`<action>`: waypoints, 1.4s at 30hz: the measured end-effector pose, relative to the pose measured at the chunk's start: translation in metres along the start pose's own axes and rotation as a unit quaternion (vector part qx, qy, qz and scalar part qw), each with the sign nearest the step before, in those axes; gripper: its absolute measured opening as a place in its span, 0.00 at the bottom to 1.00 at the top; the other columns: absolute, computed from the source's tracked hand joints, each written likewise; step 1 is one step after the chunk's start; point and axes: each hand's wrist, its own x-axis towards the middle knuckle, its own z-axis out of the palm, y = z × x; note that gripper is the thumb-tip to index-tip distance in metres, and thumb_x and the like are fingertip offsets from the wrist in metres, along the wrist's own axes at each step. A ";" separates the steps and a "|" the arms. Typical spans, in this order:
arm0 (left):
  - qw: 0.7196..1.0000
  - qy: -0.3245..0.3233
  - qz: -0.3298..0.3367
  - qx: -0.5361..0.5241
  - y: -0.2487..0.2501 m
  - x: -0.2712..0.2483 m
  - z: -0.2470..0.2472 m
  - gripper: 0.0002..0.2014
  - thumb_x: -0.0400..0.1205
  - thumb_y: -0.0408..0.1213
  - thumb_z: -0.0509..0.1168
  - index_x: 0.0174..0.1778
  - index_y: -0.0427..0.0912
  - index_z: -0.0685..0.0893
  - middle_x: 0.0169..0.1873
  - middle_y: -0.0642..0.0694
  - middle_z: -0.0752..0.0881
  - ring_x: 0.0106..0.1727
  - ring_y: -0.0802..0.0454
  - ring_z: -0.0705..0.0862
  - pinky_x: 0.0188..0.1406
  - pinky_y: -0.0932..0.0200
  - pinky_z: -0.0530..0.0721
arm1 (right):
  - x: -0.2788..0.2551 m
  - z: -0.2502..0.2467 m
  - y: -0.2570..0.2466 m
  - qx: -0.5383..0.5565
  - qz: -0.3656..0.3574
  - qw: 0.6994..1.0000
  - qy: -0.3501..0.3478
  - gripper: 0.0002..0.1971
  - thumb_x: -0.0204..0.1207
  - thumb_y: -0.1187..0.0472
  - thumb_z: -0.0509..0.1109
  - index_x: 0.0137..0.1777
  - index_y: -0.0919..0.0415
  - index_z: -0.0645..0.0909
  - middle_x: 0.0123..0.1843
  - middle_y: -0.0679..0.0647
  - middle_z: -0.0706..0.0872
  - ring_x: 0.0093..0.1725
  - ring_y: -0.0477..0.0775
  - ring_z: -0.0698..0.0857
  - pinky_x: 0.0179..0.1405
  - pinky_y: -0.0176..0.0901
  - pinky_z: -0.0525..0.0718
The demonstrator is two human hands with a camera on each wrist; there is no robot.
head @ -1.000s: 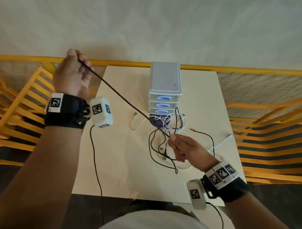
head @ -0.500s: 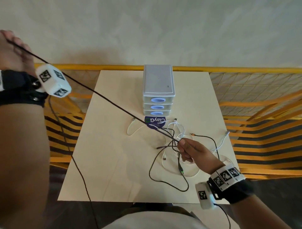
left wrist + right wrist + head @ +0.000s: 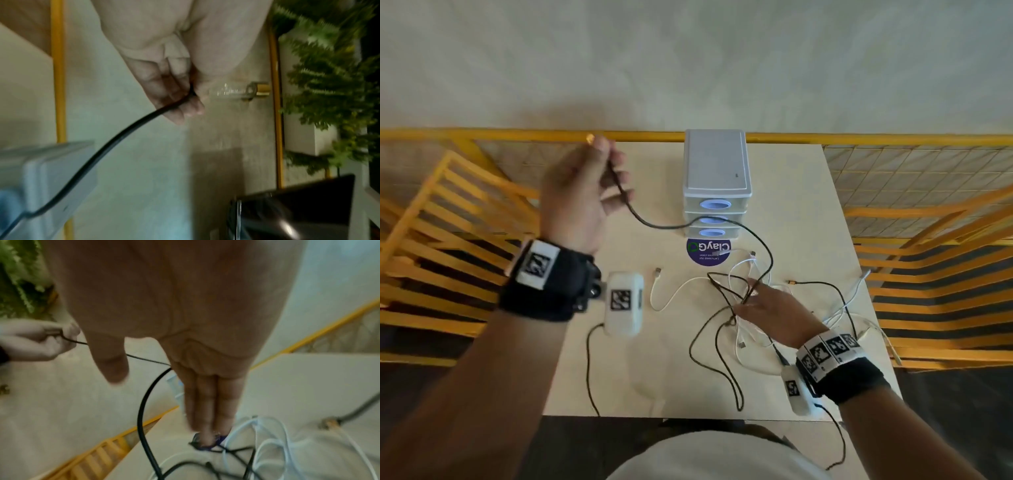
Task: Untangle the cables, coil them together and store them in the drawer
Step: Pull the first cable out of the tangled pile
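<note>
Table (image 3: 619, 377): pale top beneath both hands. The right fingers lie low over it and the left ones are raised well off it.
Drawer unit (image 3: 715, 164): three grey drawers in a stack, standing just right of the left fingers and beyond the right fingertips.
Left hand (image 3: 578, 195): I read thumb and fingers (image 3: 170, 91) as curled, pinching the black cable close to its end. Its gold tip (image 3: 589, 138) shows past the fingertips.
Right hand (image 3: 774, 315): fingers (image 3: 205, 402) straight and together, thumb spread, nothing clasped. The fingertips sit at the tangle; I cannot confirm contact.
Black cable (image 3: 654, 224): runs slack from the left pinch, sags across the drawer fronts, then drops to the right fingertips and into loops under that palm.
White cables (image 3: 678, 291): mixed among the black loops, under and left of the right fingers.
Sticker (image 3: 705, 253): round and blue, on the table just beyond the right fingertips.
Loose plug (image 3: 792, 282): lies just right of the right fingers, untouched.
</note>
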 end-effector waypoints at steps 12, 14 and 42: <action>0.991 -0.078 -0.103 0.036 -0.055 -0.051 0.036 0.10 0.88 0.41 0.65 0.55 0.40 0.89 0.44 0.45 0.93 0.37 0.50 0.89 0.36 0.57 0.89 | -0.029 -0.043 -0.062 0.006 -0.171 0.985 -0.012 0.35 0.72 0.28 0.67 0.79 0.37 0.73 0.77 0.33 0.78 0.76 0.30 0.73 0.79 0.38 0.68; 0.991 -0.081 -0.101 0.027 -0.058 -0.051 0.041 0.11 0.89 0.41 0.64 0.56 0.39 0.89 0.45 0.43 0.93 0.39 0.48 0.89 0.39 0.56 0.89 | -0.018 -0.017 -0.070 0.074 -0.198 0.975 -0.064 0.23 0.83 0.32 0.60 0.62 0.45 0.85 0.60 0.42 0.91 0.63 0.39 0.86 0.71 0.42 0.78; 0.952 0.229 -0.190 -0.067 -0.077 0.092 -0.093 0.09 0.69 0.39 0.69 0.37 0.50 0.74 0.15 0.57 0.73 0.13 0.63 0.69 0.13 0.70 0.67 | -0.048 -0.034 0.039 0.271 -0.030 0.962 -0.016 0.21 0.84 0.47 0.60 0.37 0.64 0.70 0.26 0.43 0.68 0.25 0.49 0.66 0.31 0.46 0.71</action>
